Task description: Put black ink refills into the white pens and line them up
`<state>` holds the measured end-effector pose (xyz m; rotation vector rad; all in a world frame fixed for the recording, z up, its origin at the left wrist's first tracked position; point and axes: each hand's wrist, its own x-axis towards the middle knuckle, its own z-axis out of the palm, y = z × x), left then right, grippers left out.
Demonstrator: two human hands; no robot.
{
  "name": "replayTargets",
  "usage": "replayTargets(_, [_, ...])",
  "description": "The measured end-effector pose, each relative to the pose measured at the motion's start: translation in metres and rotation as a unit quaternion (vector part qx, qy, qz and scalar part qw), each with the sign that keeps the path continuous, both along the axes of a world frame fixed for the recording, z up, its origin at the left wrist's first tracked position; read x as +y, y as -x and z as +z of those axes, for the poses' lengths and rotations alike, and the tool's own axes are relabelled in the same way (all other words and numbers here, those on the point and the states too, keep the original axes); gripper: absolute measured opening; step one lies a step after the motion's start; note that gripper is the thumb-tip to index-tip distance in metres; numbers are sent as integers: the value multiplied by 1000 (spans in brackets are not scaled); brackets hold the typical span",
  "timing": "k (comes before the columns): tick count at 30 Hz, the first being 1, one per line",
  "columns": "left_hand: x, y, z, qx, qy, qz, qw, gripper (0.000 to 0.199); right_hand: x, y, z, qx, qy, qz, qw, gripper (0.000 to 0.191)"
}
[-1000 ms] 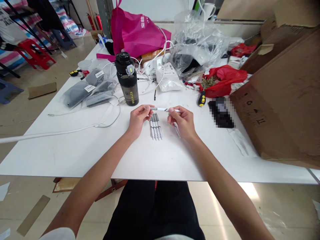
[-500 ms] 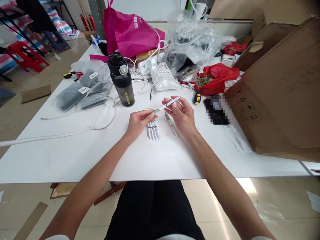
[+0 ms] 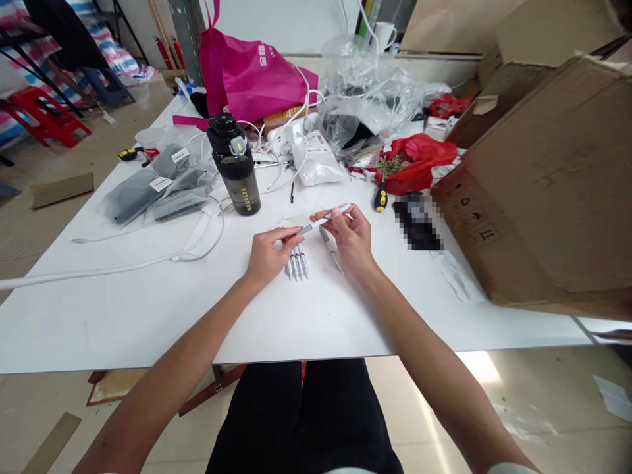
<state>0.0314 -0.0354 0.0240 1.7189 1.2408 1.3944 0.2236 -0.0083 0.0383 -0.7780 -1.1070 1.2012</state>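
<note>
A white pen with a grey grip (image 3: 318, 223) is held above the table between both hands. My left hand (image 3: 269, 257) pinches its grey end. Around the pen's other end, the fingers of my right hand (image 3: 351, 238) are closed. Several white pens (image 3: 297, 264) lie side by side on the table, just right of my left hand, their upper ends partly hidden by it. Another pen with a grey grip (image 3: 330, 250) rests on the table beside my right hand, partly covered by it.
On the white table (image 3: 306, 329) stands a black bottle (image 3: 236, 171), with bagged dark items (image 3: 143, 191) to its left. Behind are a pink bag (image 3: 251, 79), cables and clear plastic. A screwdriver (image 3: 380, 196), red bag (image 3: 419, 161) and large cardboard box (image 3: 553, 197) are at right.
The pen has come down slightly and lies a little flatter between my hands. My right thumb and fingers have shifted along it. The whole view has moved slightly.
</note>
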Motion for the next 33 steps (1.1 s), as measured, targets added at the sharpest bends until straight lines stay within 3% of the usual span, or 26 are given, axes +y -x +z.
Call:
replayTargets(4, [-2, -1, 2, 57, -76, -19, 995, 17, -1, 0, 7, 122, 65, 4, 990, 52])
replayTargets(7, [-2, -1, 5, 66, -75, -12, 995, 20, 5, -11, 13, 228, 127, -1, 965, 41])
replayTargets(11, [6, 1, 5, -65, 44, 19, 997, 31, 16, -37, 17, 315, 167, 1, 934, 38])
replayTargets(16, [21, 7, 1, -278, 145, 20, 949, 40, 23, -64, 14, 357, 173, -20, 917, 47])
replayTargets(21, [25, 9, 2, -325, 161, 31, 931, 40, 24, -71, 12, 380, 182, -45, 906, 50])
replayTargets(26, [24, 8, 1, -268, 153, 28, 951, 40, 21, -68, 14, 371, 159, -28, 914, 52])
replayTargets(30, [21, 7, -4, -79, 99, 29, 992, 28, 24, -66, 16, 296, 149, -29, 943, 56])
replayTargets(33, [20, 9, -8, 75, 49, 25, 996, 13, 29, -60, 15, 213, 134, -50, 966, 55])
